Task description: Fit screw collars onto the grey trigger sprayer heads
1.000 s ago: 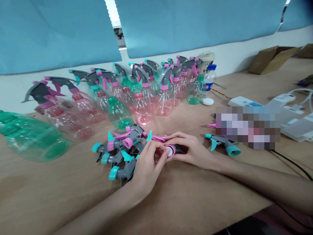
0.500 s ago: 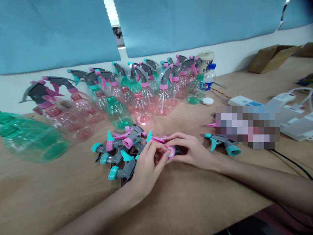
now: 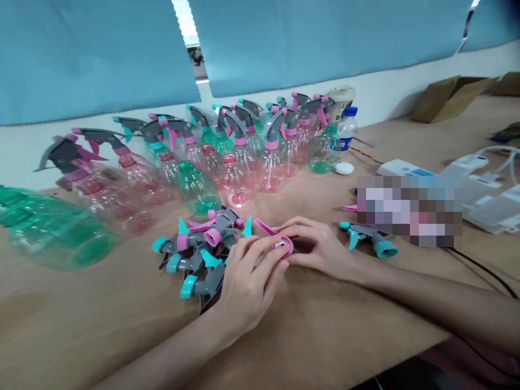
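"What's at the centre?"

"A pink-and-grey spray head (image 3: 290,248), over the table (image 3: 317,330); whether it rests there is hidden. Take it as the dial's middle, with twelve towards the wall (image 3: 385,100)."

"Who has hold of it?"

"The right hand (image 3: 323,249), coming in from three o'clock, thumb and fingers clamped around it. Its pink trigger sticks out towards eleven."

"And the left hand (image 3: 248,284)?"

"It comes from about eight, so the hands nearly meet. Its fingers are bent, with tips at the open collar, where a white piece (image 3: 279,245) peeps out. I can't tell whether they pinch that piece or only touch it."

"Anything near them?"

"A heap of loose spray heads (image 3: 212,236) at nine, just beside the left hand. At three, beyond the right hand, one turquoise-collared spray head (image 3: 377,238) lies on its own."

"Further off?"

"At ten, an open-necked green bottle (image 3: 199,189); between ten and eleven, an open-necked pink bottle (image 3: 238,181). At one, a blue-capped bottle (image 3: 347,130), and at two, a cardboard box (image 3: 447,103)."
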`<state>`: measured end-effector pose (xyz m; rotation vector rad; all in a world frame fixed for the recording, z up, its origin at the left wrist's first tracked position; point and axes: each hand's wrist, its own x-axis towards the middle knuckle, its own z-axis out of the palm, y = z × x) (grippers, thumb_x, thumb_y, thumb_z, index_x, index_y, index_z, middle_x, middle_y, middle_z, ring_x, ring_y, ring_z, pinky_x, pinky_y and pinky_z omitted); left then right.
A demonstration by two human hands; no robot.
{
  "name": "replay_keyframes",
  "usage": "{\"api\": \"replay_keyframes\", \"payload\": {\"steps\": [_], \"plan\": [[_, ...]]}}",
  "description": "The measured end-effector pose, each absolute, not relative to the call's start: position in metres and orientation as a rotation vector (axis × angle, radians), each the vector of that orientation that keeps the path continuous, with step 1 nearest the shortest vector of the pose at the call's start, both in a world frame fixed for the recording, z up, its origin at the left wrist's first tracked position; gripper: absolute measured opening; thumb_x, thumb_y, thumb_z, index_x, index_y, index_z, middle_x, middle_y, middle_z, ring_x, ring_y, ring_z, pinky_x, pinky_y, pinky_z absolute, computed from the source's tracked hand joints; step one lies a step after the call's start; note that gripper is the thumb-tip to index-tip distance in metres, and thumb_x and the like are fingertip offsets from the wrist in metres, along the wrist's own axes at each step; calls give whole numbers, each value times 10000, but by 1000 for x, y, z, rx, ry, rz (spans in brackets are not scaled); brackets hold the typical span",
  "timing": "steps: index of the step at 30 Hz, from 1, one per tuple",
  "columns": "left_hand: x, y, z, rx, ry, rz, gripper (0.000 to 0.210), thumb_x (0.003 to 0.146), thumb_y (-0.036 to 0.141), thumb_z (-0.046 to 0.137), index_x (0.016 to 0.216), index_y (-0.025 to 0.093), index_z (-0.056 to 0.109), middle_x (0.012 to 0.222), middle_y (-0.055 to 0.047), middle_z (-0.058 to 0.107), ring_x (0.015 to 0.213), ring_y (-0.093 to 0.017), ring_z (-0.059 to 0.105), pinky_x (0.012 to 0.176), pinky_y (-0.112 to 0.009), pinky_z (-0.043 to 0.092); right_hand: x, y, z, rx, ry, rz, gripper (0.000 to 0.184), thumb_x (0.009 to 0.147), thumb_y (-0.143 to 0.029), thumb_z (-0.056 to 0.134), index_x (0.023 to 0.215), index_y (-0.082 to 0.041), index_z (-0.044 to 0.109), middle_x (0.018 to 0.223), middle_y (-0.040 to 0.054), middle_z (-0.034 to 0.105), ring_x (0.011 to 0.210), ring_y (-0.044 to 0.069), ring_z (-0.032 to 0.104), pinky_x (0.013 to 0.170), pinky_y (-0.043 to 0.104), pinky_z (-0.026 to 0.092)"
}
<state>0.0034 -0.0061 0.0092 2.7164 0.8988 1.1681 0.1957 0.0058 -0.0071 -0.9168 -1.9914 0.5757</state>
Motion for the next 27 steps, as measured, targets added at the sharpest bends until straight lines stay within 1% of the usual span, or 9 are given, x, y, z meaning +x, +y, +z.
{"api": "replay_keyframes", "payload": {"steps": [2,7,9,13,18,23,27], "plan": [[3,-7,10,2738,896,1146,214,919,165,476,1101,184,587,1077,-53,651,972,-221,500,832,-382,406,196,6,-6,-915,-1979,579,264,776,-307,695,1019,-217,645,1035,48,631,949,173,611,835,323,510],[2,-8,12,2738,893,1115,191,936,216,432,1005,184,607,1029,-30,679,955,-211,511,804,-365,356,195,4,-6,-909,-1968,576,263,767,-293,704,1012,-211,654,1025,44,629,947,169,610,828,311,508],[2,-8,12,2740,907,1098,195,936,231,429,999,182,608,1035,-32,678,958,-214,510,810,-366,350,195,4,-6,-916,-1959,587,257,771,-292,699,1011,-210,656,1023,44,628,943,167,613,822,305,511],[2,-8,12,2738,940,1070,209,933,248,434,1013,170,611,1046,-51,663,956,-217,511,820,-369,350,195,5,-6,-927,-1948,601,248,781,-280,689,1018,-214,658,1026,44,628,933,163,619,815,300,515],[3,-8,11,2757,948,1057,211,934,253,435,1007,173,617,1055,-58,658,963,-219,515,821,-370,359,195,4,-5,-921,-1950,577,263,769,-260,705,1017,-184,661,1022,57,629,935,154,614,833,284,502],[3,-6,11,2778,922,1048,195,934,251,448,1000,167,611,1044,-57,662,980,-222,513,823,-369,380,194,4,-7,-916,-1979,561,277,773,-267,699,1040,-216,646,1052,57,624,982,180,604,856,332,499],[3,-4,10,2770,837,1056,172,929,226,467,1017,149,594,1040,-59,659,982,-215,499,844,-362,402,194,4,-7,-900,-2002,556,280,778,-262,694,1048,-216,635,1071,66,619,1006,189,597,873,344,492]]}}
